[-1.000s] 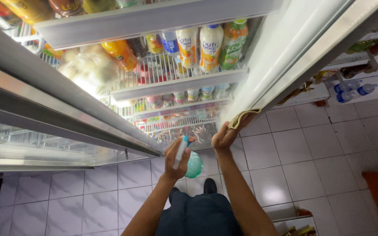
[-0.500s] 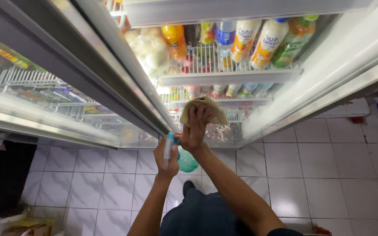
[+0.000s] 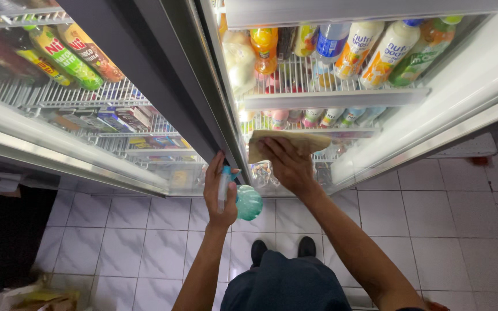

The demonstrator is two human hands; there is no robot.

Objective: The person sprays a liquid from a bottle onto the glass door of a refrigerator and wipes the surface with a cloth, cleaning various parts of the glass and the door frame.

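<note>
Glass door [image 3: 376, 124] of the upright drinks cooler, steel-framed and standing closed: largest item in the head view, right of centre. Behind it sit wire shelves of plastic bottles [image 3: 370, 49], orange, white and green, with smaller cups on the shelf below.

Second cooler door [image 3: 87, 115], left, also glazed; more bottles and flat packs lie on wire racks behind it. A dark metal post [image 3: 162, 75] separates the two doors.

White tiled floor [image 3: 433, 219] below, with the person's dark trousers and black shoes at bottom centre.

Folded tan wiping cloth [image 3: 292, 144]: pressed flat against the lower part of the right door's glass, near the door's left edge. Right hand [image 3: 289, 167] lies spread on top of it, palm down, fingers extended, pinning the cloth to the pane rather than clenching it.

Pale green translucent spray bottle [image 3: 248, 201] with a blue-and-white trigger head: held low, just left of the cloth, at the foot of the post. Left hand [image 3: 220, 193] is wrapped closed around its neck; the bottle's round body hangs below the fist.

Progress, judged only from the present state: wiping is under way on the lower left area of the right door. Glare and reflections prevent telling which parts of the glass are already clean. Upper pane and left door show no cloth contact at this moment.
</note>
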